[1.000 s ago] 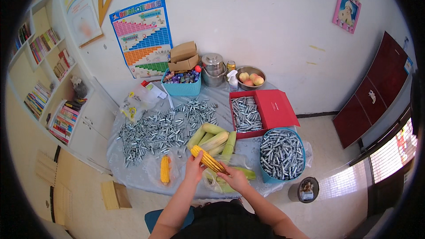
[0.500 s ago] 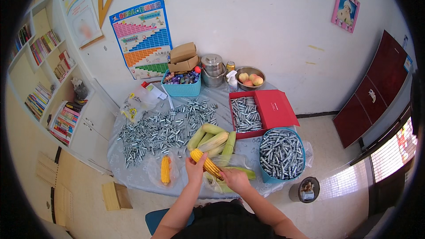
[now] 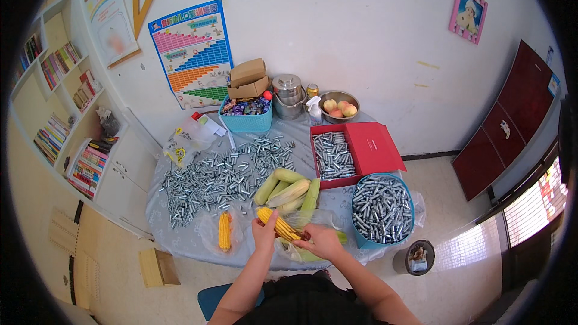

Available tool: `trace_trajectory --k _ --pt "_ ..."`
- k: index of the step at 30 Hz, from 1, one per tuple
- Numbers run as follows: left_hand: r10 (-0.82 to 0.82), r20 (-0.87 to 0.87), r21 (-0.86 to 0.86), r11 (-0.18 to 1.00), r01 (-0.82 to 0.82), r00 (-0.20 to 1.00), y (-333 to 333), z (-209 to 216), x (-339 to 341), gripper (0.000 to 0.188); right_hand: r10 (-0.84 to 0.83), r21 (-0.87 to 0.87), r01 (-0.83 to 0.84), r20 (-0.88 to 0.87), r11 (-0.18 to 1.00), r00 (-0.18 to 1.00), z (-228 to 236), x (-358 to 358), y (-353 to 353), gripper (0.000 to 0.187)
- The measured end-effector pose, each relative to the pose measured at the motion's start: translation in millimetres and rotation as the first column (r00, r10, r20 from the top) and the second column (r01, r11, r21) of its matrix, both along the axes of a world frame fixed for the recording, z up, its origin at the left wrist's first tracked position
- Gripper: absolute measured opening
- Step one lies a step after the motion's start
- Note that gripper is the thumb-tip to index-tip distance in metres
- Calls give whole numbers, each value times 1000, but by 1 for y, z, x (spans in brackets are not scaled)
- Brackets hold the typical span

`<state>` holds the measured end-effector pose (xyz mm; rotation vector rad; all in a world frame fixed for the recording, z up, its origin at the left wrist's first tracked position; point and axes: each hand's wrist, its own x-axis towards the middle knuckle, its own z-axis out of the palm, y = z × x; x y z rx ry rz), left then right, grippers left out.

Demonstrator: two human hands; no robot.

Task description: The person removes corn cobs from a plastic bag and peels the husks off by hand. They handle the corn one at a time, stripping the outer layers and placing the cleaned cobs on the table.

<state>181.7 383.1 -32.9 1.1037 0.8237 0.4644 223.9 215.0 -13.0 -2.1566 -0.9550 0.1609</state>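
Note:
A peeled yellow corn cob (image 3: 278,224) is held at a slant over the near edge of the table. My left hand (image 3: 264,233) is closed round its upper left part. At the lower right end, where brownish silk shows, the fingers of my right hand (image 3: 322,242) are closed on the cob. Just beyond lie several ears of corn in pale green husks (image 3: 290,191). Loose husk and a clear plastic bag lie beneath my right hand, partly hidden by it. Left of my hands another peeled cob (image 3: 225,231) rests on a clear plastic bag (image 3: 208,235).
Loose metal bolt-like parts (image 3: 211,180) spread over the table's left. More fill a red box (image 3: 379,150) and a blue basket (image 3: 413,219) on the right. Behind stand a teal basket (image 3: 248,123), a metal pot (image 3: 288,93) and a bowl of peaches (image 3: 340,119). A bin (image 3: 400,263) stands on the floor.
My right hand has shifted slightly left and turned over the cob's lower end. The cob has moved a little to the left and now lies flatter.

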Motion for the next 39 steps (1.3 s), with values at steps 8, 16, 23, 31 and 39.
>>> trace_trajectory --k 8,16,23,31,39 --pt "-93 -38 64 993 95 995 1 -16 3 51 254 -79 -254 -6 964 967 10 1 -2 37" --pt "-201 -42 53 978 203 979 -5 -2 1 49 204 29 -202 -59 979 977 6 -3 3 30" --pt "-378 20 -14 926 378 926 -8 -12 3 42 -118 279 261 -441 924 890 -24 35 7 28" --pt "-362 100 -219 901 376 927 3 -13 -2 45 -101 496 658 -751 566 653 -16 72 -28 29" --pt "-180 188 -179 960 214 966 -1 -10 7 44 87 312 240 -755 919 650 -39 9 -7 32"
